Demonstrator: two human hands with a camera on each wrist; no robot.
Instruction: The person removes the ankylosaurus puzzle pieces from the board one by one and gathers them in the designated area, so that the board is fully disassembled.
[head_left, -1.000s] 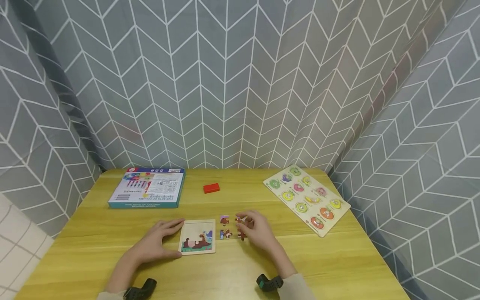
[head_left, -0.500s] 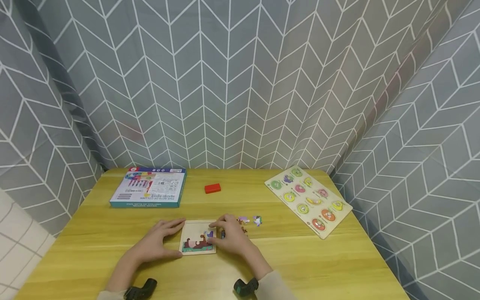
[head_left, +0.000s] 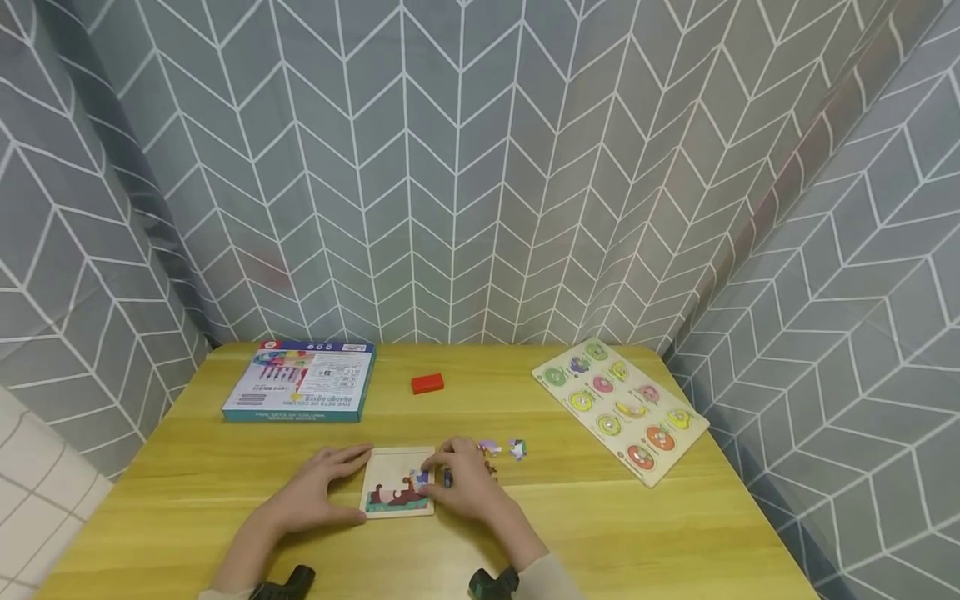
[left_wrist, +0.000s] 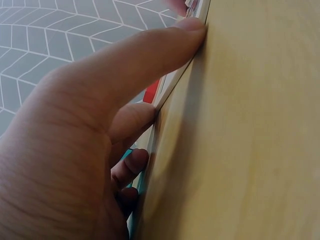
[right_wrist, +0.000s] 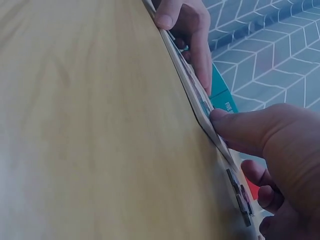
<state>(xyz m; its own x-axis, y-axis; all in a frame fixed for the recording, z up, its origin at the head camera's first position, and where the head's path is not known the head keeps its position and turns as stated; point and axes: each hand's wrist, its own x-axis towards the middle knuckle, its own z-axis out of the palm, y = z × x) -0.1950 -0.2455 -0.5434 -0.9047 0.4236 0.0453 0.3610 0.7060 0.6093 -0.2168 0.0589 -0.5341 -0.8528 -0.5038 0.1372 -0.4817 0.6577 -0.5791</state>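
A small wooden jigsaw tray [head_left: 382, 457], partly filled along its bottom and right with a brown, pink and green picture, lies on the table. My left hand [head_left: 318, 492] holds its left side, thumb by the near corner and index finger by the far corner. Over the tray's right edge, my right hand [head_left: 465, 479] pinches a bluish puzzle piece [head_left: 419, 481] between thumb and index finger. The right wrist view has that thumb [right_wrist: 240, 127] right at the tray's rim. Loose puzzle pieces [head_left: 518, 449] lie beyond the right hand, which partly hides several of them.
A flat boxed set [head_left: 300, 383] lies at the back left of the wooden table [head_left: 615, 533]. Behind the tray is a red block [head_left: 427, 383]. A fruit peg board [head_left: 622, 408] lies at an angle on the right. A patterned curtain [head_left: 450, 167] hangs behind.
The right hand has moved left from the loose pieces to the tray's right part, and its fingers have shifted slightly there. The left hand keeps its place at the tray.
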